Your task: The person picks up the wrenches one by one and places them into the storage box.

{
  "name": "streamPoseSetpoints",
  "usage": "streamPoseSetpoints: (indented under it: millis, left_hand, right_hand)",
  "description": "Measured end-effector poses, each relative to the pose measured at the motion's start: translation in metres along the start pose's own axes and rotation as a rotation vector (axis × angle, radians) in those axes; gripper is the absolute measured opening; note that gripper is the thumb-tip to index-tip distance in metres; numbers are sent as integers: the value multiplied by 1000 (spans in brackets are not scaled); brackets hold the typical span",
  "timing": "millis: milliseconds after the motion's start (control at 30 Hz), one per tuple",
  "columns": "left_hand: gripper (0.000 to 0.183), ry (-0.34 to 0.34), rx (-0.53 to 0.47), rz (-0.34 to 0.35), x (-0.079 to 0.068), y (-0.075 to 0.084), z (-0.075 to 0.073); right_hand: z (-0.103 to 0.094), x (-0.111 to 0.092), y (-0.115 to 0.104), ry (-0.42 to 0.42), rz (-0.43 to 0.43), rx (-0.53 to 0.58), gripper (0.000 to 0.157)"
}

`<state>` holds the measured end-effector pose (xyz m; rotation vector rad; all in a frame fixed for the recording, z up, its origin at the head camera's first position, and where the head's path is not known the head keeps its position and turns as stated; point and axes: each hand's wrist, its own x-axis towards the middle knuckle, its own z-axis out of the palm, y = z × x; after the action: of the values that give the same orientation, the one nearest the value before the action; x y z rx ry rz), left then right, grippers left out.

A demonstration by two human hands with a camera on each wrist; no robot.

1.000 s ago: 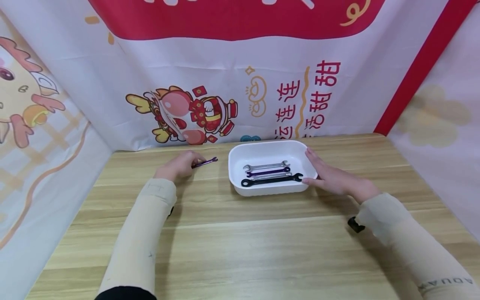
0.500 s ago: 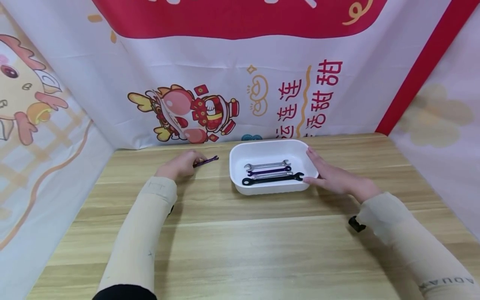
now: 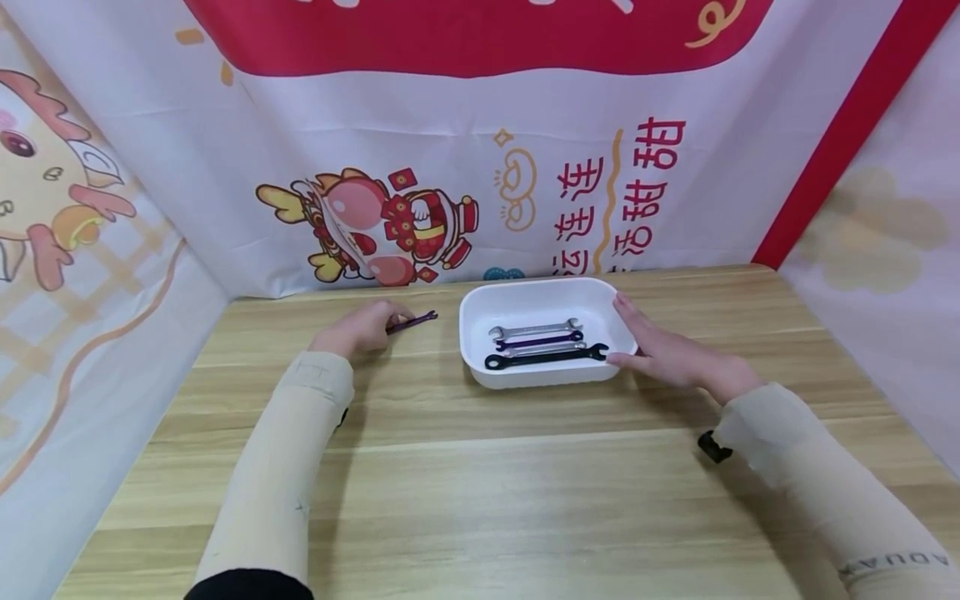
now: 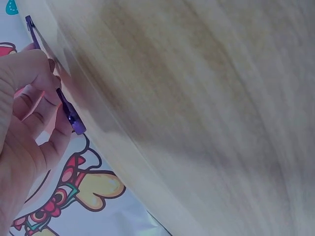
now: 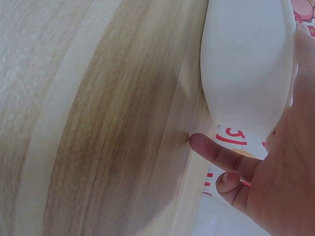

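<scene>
My left hand (image 3: 367, 327) pinches a small purple wrench (image 3: 417, 320) just over the tabletop, left of the box. In the left wrist view the wrench's ends (image 4: 73, 118) stick out on both sides of my fingers. My right hand (image 3: 667, 357) holds the right end of a white plastic box (image 3: 540, 380), its thumb at the rim. The right wrist view shows two fingers (image 5: 211, 150) stretched away from the box wall. Inside the box lie a silver open-end wrench (image 3: 534, 331), a purple wrench (image 3: 542, 342), another silver one partly hidden, and a black combination wrench (image 3: 544, 360).
The wooden table (image 3: 480, 500) reaches back to a printed cloth backdrop (image 3: 435, 108), with more cloth along the left and right sides. A small black object (image 3: 712, 447) shows under my right cuff.
The view has shifted slightly. Both hands, the pinched purple wrench and the box keep nearly the same places on the table.
</scene>
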<state>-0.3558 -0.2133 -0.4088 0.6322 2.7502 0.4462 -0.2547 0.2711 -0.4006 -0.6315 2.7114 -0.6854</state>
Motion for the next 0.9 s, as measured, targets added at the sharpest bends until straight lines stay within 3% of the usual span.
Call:
streamPoseSetpoints:
  millis: [600,900]
  left_hand:
    - [58,-33,3,-57,-7,4,-5]
    - [62,-38,-11,-28,-9,7,-5]
  right_hand:
    - [-2,1,-1,-10,18,0,97]
    - [0,1,1,-4,10,-4,97]
